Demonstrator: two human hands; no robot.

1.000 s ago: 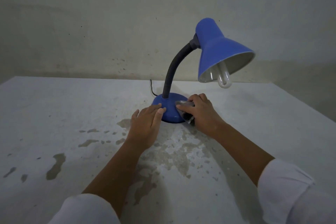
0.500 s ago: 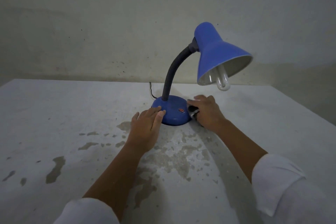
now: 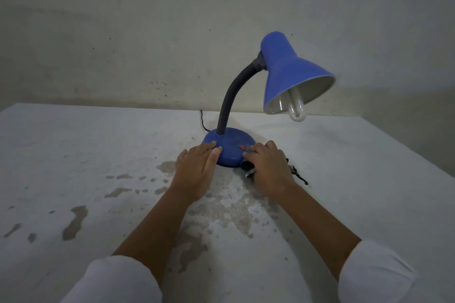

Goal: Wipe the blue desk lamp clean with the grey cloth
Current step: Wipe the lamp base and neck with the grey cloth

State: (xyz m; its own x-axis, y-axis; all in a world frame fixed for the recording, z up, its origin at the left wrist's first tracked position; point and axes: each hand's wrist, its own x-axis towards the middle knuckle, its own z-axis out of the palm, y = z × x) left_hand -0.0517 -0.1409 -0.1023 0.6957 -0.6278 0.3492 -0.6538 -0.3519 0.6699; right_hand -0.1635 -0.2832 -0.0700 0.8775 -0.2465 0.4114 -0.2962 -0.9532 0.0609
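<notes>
On the stained counter [image 3: 98,155], the left hand [image 3: 197,167] lies flat, fingers straight and together. Its tips rest against the near-left rim of the lamp's [image 3: 224,110] base [image 3: 231,142], likely to stop it sliding. The right hand [image 3: 268,170] is curled round the bunched cloth [image 3: 247,167], pressing it on the base's near-right edge beside the red switch [image 3: 241,147]. Beyond, the shade [image 3: 293,76] hangs clear of both hands, probably still to wipe.

The lamp shade [image 3: 290,76] is smooth, faintly glossy blue; neck [image 3: 230,98] ribbed, matt; grey cloth [image 3: 247,167] frayed; table [image 3: 98,155] — rough, paint flaked in patches.
</notes>
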